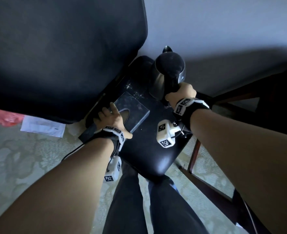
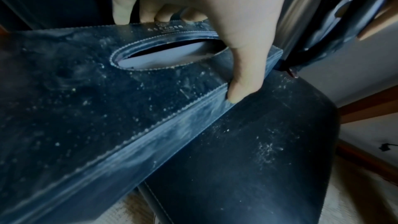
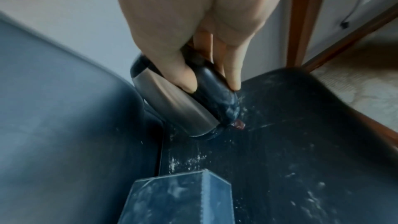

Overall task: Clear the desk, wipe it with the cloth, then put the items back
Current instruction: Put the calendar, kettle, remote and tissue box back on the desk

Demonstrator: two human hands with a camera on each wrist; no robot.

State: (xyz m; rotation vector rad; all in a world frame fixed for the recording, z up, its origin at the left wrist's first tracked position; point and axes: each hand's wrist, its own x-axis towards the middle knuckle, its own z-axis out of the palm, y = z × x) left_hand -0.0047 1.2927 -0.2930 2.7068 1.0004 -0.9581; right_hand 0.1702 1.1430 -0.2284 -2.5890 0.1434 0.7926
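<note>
A dusty dark tissue box (image 1: pixel 133 108) lies on a black padded seat (image 1: pixel 149 154). My left hand (image 1: pixel 111 115) grips the box across its near end, thumb (image 2: pixel 243 67) on one side wall and fingers curled over the far edge. The oval slot (image 2: pixel 163 57) shows tissue inside. At the back of the seat is a steel kettle (image 1: pixel 168 70) with a black lid, and my right hand (image 1: pixel 181 93) is wrapped round its black handle (image 3: pixel 215 84). The kettle's base (image 3: pixel 204 134) is at the seat surface; whether it touches, I cannot tell.
A large dark padded chair back (image 1: pixel 55 56) rises left of the seat. A wooden frame (image 1: pixel 206 183) stands to the right. A red bag (image 1: pixel 6 117) and a white paper (image 1: pixel 43 128) lie on the carpet. White dust speckles the seat (image 3: pixel 189 159).
</note>
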